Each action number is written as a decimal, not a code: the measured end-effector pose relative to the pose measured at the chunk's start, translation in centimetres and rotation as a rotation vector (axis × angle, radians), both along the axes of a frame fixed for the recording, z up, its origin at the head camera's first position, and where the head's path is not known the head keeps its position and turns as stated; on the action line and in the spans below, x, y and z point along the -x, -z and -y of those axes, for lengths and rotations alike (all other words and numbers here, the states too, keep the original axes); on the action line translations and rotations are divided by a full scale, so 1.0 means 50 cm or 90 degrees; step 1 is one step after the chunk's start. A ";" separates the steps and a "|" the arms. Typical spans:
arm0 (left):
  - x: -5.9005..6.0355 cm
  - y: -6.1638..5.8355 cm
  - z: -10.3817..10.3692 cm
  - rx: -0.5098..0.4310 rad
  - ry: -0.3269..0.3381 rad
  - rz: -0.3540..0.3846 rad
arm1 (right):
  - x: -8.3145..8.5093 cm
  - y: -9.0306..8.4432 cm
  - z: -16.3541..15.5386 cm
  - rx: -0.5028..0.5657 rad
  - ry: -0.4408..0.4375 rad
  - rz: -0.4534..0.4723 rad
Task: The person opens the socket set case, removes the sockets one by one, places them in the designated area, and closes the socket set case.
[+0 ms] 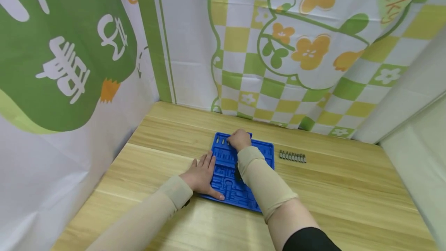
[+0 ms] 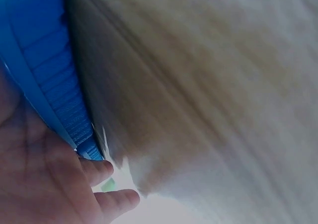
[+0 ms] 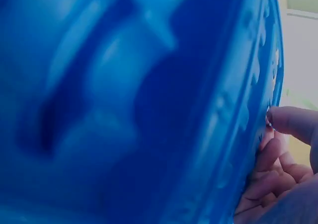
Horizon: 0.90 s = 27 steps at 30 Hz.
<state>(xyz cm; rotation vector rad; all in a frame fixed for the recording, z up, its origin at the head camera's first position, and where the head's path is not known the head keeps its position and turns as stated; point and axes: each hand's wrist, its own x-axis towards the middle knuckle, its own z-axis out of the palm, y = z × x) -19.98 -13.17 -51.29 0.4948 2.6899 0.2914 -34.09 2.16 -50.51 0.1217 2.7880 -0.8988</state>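
Fingers straight on the left hand, pressing the blue moulded plastic tray
We see the right hand curled at its far slots; its hold we cannot tell; loose metal bits lie nearby.

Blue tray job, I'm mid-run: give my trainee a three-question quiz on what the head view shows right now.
1. True or false: the left hand lies flat with straight fingers on the left edge of the blue tray.
2. Where is the row of bits that lies loose on the wooden table?
A. left of the tray
B. right of the tray
C. inside the tray
3. Fill in: the right hand is at the tray's ____ edge, next to a few bits already slotted there.

Key:
1. true
2. B
3. far
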 end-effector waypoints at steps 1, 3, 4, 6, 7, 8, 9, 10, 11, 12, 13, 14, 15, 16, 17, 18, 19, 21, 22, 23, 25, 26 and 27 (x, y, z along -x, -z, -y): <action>0.000 0.000 -0.001 0.000 0.002 0.001 | -0.002 -0.001 0.000 0.013 0.014 0.004; 0.000 -0.002 -0.002 0.000 0.002 0.002 | -0.008 -0.003 0.000 0.052 0.042 0.009; 0.000 -0.003 -0.003 -0.001 0.001 0.000 | -0.011 -0.004 0.001 0.071 0.052 0.010; 0.000 -0.004 -0.003 0.005 0.001 0.000 | -0.016 -0.005 0.001 0.109 0.072 0.007; -0.001 -0.004 -0.003 0.008 0.001 -0.001 | -0.017 -0.005 0.001 0.131 0.080 0.005; -0.001 -0.005 -0.003 0.010 -0.001 -0.003 | -0.018 -0.005 0.000 0.156 0.091 -0.003; -0.001 -0.006 -0.003 0.010 -0.002 -0.003 | -0.018 -0.003 -0.002 0.184 0.103 -0.009; -0.002 -0.006 -0.003 0.010 -0.002 -0.005 | -0.017 -0.001 -0.005 0.213 0.114 -0.014; -0.002 -0.005 -0.003 0.010 -0.003 -0.005 | -0.016 0.001 -0.008 0.242 0.125 -0.020; -0.002 -0.005 -0.003 0.011 -0.003 -0.004 | -0.015 0.003 -0.012 0.268 0.133 -0.024; -0.003 -0.005 -0.004 0.012 -0.003 -0.003 | -0.014 0.007 -0.017 0.289 0.139 -0.031; -0.003 -0.005 -0.005 0.014 -0.003 -0.001 | -0.012 0.009 -0.023 0.309 0.144 -0.035; -0.004 -0.004 -0.005 0.014 -0.003 0.000 | -0.012 0.013 -0.028 0.322 0.143 -0.034; -0.005 -0.004 -0.006 0.013 -0.004 0.002 | -0.011 0.016 -0.034 0.327 0.140 -0.036; -0.006 -0.004 -0.006 0.011 -0.004 0.003 | -0.010 0.018 -0.040 0.332 0.136 -0.035; -0.008 -0.005 -0.007 0.010 -0.004 0.003 | -0.010 0.019 -0.046 0.337 0.130 -0.032; -0.009 -0.006 -0.008 0.007 -0.004 0.002 | -0.010 0.019 -0.051 0.346 0.124 -0.028; -0.010 -0.007 -0.009 -0.003 -0.006 -0.001 | -0.010 0.015 -0.064 0.366 0.113 -0.015; -0.010 -0.009 -0.009 -0.008 -0.007 -0.002 | -0.009 0.012 -0.071 0.376 0.107 -0.011; -0.009 -0.010 -0.009 -0.012 -0.008 -0.004 | -0.009 0.007 -0.079 0.383 0.101 -0.007; -0.009 -0.013 -0.009 -0.017 -0.011 -0.002 | -0.006 -0.002 -0.098 0.388 0.087 -0.003; -0.009 -0.014 -0.009 -0.016 -0.012 -0.002 | -0.003 -0.007 -0.108 0.390 0.080 -0.004; -0.008 -0.015 -0.009 -0.016 -0.012 -0.001 | 0.000 -0.011 -0.120 0.389 0.073 -0.006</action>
